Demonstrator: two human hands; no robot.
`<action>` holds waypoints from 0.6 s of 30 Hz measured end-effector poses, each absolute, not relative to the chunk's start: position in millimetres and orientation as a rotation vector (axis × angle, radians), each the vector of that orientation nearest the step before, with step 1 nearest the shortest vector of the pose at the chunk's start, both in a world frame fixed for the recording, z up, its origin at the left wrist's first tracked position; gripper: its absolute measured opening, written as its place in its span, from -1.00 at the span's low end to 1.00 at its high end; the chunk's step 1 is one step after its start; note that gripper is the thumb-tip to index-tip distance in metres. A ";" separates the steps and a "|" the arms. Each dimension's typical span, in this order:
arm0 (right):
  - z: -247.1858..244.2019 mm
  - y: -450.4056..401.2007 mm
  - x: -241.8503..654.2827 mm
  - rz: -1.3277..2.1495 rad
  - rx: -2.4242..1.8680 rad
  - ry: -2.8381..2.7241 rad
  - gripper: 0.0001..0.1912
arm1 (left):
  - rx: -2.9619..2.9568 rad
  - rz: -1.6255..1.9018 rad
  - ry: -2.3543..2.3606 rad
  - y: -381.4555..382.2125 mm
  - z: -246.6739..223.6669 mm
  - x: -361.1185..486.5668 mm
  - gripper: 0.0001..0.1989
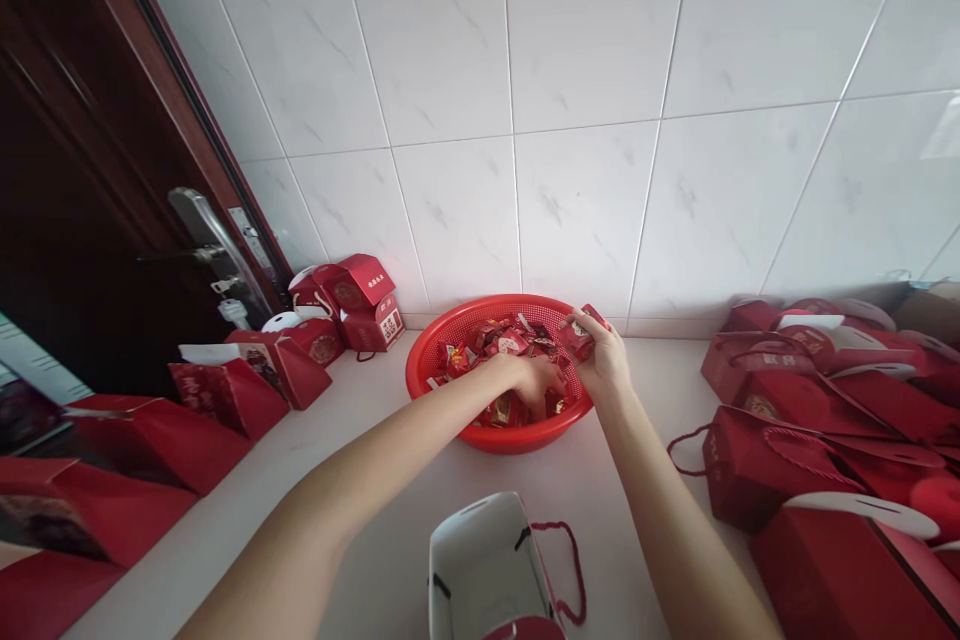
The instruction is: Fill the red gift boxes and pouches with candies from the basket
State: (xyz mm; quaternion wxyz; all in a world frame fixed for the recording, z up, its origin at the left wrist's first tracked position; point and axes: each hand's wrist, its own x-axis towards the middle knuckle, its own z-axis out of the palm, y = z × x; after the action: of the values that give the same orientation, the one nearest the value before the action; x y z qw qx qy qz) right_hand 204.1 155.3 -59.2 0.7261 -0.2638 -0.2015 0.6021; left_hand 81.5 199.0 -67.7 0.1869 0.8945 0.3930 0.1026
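Observation:
A red plastic basket (517, 438) stands against the tiled wall, holding many red and gold wrapped candies (487, 340). My left hand (534, 382) reaches down among them, its fingertips hidden in the pile, so what it grips cannot be made out. Over the basket's right rim, my right hand (602, 355) is closed on red wrapped candies (579, 332). Nearer to me sits an open box (491, 560), white inside, with a red cord handle on its right side.
Red gift boxes (259, 380) line the left edge beside a dark door (82, 150) with a metal handle and keys. More red boxes (810, 400) crowd the right side. White tiled wall (585, 200) rises behind the basket.

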 end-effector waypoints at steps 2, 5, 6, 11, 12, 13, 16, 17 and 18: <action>-59.4 155.5 204.4 1.320 -0.589 -0.444 -0.69 | 2.551 0.101 1.085 196.0 -66.4 81.9 -0.77; -59.8 155.3 204.9 1.311 -0.596 -0.443 -0.68 | 2.588 -0.047 1.143 195.6 -59.7 81.3 -0.83; -59.8 155.3 205.1 1.311 -0.596 -0.442 -0.67 | 2.595 -0.052 1.178 196.4 -56.5 80.0 -0.85; -59.9 155.3 204.8 1.320 -0.593 -0.434 -0.67 | 2.588 0.033 1.346 200.9 -43.8 68.5 -0.90; -59.8 155.3 204.7 1.319 -0.592 -0.432 -0.68 | 2.584 0.066 1.378 201.8 -42.8 66.4 -0.88; -59.8 155.2 204.7 1.318 -0.590 -0.432 -0.69 | 2.577 0.100 1.408 202.6 -42.4 64.6 -0.85; -59.8 154.9 204.8 1.319 -0.585 -0.437 -0.70 | 2.549 0.197 1.489 204.8 -42.3 61.2 -0.69; -59.7 154.9 204.8 1.318 -0.586 -0.437 -0.70 | 2.537 0.227 1.518 205.0 -41.9 60.5 -0.61; -59.7 154.9 204.8 1.317 -0.587 -0.437 -0.70 | 2.527 0.253 1.543 204.7 -41.2 59.9 -0.54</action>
State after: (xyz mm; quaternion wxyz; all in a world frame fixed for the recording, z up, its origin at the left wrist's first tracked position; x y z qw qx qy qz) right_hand 204.8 154.9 -59.7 0.7295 -0.2665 -0.1982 0.5979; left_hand 59.9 204.7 -41.2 0.0849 0.8473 0.5175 0.0848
